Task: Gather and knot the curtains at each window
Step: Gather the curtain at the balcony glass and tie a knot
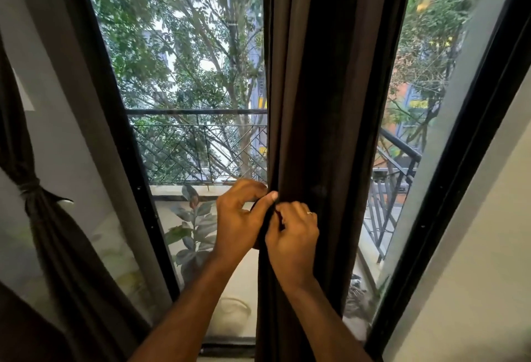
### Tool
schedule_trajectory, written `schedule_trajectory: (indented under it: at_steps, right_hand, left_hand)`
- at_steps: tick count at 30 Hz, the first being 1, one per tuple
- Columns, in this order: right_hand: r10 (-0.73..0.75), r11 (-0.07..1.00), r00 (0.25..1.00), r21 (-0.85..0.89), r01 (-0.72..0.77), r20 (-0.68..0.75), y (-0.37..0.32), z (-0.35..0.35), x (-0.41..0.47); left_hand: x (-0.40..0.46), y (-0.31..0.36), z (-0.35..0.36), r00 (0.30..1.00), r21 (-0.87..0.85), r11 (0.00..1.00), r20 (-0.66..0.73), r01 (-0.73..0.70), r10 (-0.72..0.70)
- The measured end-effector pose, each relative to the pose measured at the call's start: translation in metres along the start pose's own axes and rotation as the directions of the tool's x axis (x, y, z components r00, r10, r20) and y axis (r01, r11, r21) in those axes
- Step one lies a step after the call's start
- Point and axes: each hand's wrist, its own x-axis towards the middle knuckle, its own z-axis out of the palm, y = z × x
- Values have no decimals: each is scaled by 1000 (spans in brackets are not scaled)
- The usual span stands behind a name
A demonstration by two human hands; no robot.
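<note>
While left hand (240, 218) grips curtain (324, 103), right hand (293, 235) pinches fold.

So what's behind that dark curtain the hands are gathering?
Beside the curtain, glass shows a balcony railing, trees and a potted plant. What lies directly behind the cloth is covered and cannot be seen.
</note>
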Motion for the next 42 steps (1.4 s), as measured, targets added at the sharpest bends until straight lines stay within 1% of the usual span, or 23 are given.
schedule_trajectory:
  at_steps: [3,5,7,9,10,11,12,14,15,17,19,21,22,24,25,26,28,29,31,32,33,36,42]
  right_hand:
    - [-1,1000,1000,6,1,13,-3,2,-5]
    - [6,1000,1000,-2,-6,23,0,4,-5]
    - [0,1000,998,-20,1,66,1,4,-2]
    - [-54,999,990,10,53,134,3,-4,-2]
    - [-82,996,988,40,78,134,3,-13,-3]
    - [-96,994,991,66,90,92,6,-24,-5]
    - [-81,994,997,81,79,19,7,-35,-7]
    - [39,996,991,89,-28,-129,13,-54,-8]
    - [121,990,978,95,-106,-172,17,-58,-5]
    - [256,966,950,96,-242,-178,28,-59,5]
    - [298,954,937,74,-289,-184,37,-57,15]
    - [228,973,949,27,-228,-218,42,-51,19]
    - [175,984,962,18,-175,-210,42,-46,17]
    - [31,999,993,25,-28,-111,37,-38,9]
    - [-25,999,997,26,27,-74,35,-37,5]
    - [-26,999,997,28,28,-76,35,-35,3]
    - [76,995,984,72,-66,-160,38,-33,4]
    - [78,995,982,78,-65,-174,37,-30,4]
    - [-27,998,994,60,33,-104,29,-22,-3]
    - [-55,996,996,69,60,-69,23,-17,-5]
    - [-52,995,997,86,57,-55,18,-13,-7]
    - [-10,993,997,117,19,-79,12,-9,-10]
    - [14,990,999,139,-7,-52,9,-7,-7]
  left_hand:
    - [-2,5,1,1000,-21,1000,11,9,-9]
    - [-3,9,4,1000,-2,1000,9,-8,8]
    - [-3,8,4,1000,22,999,-4,-29,29]
    - [0,5,3,999,65,997,-12,-50,51]
    - [1,3,3,998,90,994,-12,-60,61]
    - [2,0,2,998,110,992,-11,-66,68]
    - [3,-3,2,998,123,990,-11,-66,68]
    - [4,-8,1,998,136,989,-29,-53,57]
    - [6,-9,0,998,142,989,-39,-49,55]
    - [7,-10,1,997,145,988,-46,-56,63]
    - [5,-8,4,997,147,987,-33,-66,71]
    - [4,-7,7,997,143,988,-26,-65,70]
    - [4,-7,8,997,146,987,-28,-62,67]
    - [7,-9,9,997,155,986,-39,-55,62]
    - [8,-10,10,997,154,987,-45,-51,59]
    - [9,-10,10,997,153,987,-49,-50,58]
    - [9,-9,10,997,158,986,-48,-58,66]
    - [9,-8,10,996,159,985,-42,-66,73]
    - [5,-5,13,997,145,987,-24,-74,78]
    - [4,-5,15,997,127,989,-17,-69,72]
    - [2,-5,17,998,104,993,-10,-59,60]
    - [-1,-2,19,1000,46,999,-9,-26,26]
    - [-3,2,15,999,4,1000,34,18,-18]
